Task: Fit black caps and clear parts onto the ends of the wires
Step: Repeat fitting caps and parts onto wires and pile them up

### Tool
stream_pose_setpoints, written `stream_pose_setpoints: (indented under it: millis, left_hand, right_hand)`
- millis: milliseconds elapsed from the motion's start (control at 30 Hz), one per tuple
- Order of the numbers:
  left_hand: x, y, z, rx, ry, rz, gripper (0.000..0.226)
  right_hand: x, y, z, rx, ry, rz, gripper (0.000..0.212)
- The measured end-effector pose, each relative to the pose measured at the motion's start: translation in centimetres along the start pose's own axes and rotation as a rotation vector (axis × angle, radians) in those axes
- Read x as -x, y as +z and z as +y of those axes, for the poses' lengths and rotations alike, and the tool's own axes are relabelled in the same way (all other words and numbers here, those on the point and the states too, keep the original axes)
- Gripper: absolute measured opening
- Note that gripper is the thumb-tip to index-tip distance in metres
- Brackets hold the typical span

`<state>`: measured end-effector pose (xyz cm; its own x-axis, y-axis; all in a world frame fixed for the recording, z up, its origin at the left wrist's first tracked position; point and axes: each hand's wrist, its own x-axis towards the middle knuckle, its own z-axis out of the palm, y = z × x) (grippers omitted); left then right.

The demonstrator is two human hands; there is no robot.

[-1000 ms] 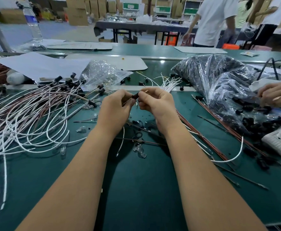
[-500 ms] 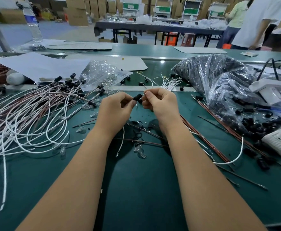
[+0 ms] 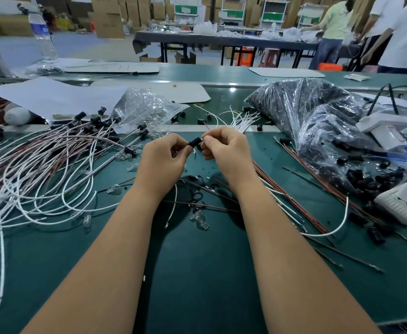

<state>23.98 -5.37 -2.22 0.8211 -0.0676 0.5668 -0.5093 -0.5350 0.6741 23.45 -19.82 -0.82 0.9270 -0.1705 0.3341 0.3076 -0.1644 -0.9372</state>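
Note:
Over the middle of the green mat, my left hand [image 3: 162, 159] pinches a small black cap [image 3: 194, 142] between thumb and forefinger. My right hand [image 3: 226, 150] faces it, fingers curled, pinching something small and shiny right at the cap's open end. A white wire [image 3: 174, 203] hangs down from under my left hand. Loose clear parts [image 3: 199, 219] lie on the mat below my wrists. A heap of white and brown wires with black caps fitted [image 3: 53, 165] covers the left side.
A clear bag of clear parts [image 3: 144, 109] lies behind the heap. A large bag of black caps [image 3: 318, 121], spilling open, fills the right. Brown wires [image 3: 291, 198] run diagonally beside my right arm. A white device [image 3: 405, 201] sits at the right edge. People stand at a far table.
My hands have stayed together and shifted a little; the black cap now sits between both thumbs. The other person's hand at the right edge has gone.

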Motion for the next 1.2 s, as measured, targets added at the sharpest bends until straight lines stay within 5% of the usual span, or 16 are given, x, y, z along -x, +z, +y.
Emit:
stream_pose_setpoints:
  millis: [633, 1200]
  left_hand:
    - [-0.09, -0.10, -0.16, -0.078, 0.109, 0.022, 0.002]
    - [-0.06, -0.22, -0.26, 0.014, 0.027, 0.005, 0.005]
  right_hand:
    - [0.06, -0.08, -0.16, 0.099, 0.085, 0.006, 0.016]
    - [0.00, -0.16, -0.53, -0.116, 0.106, -0.034, 0.026]
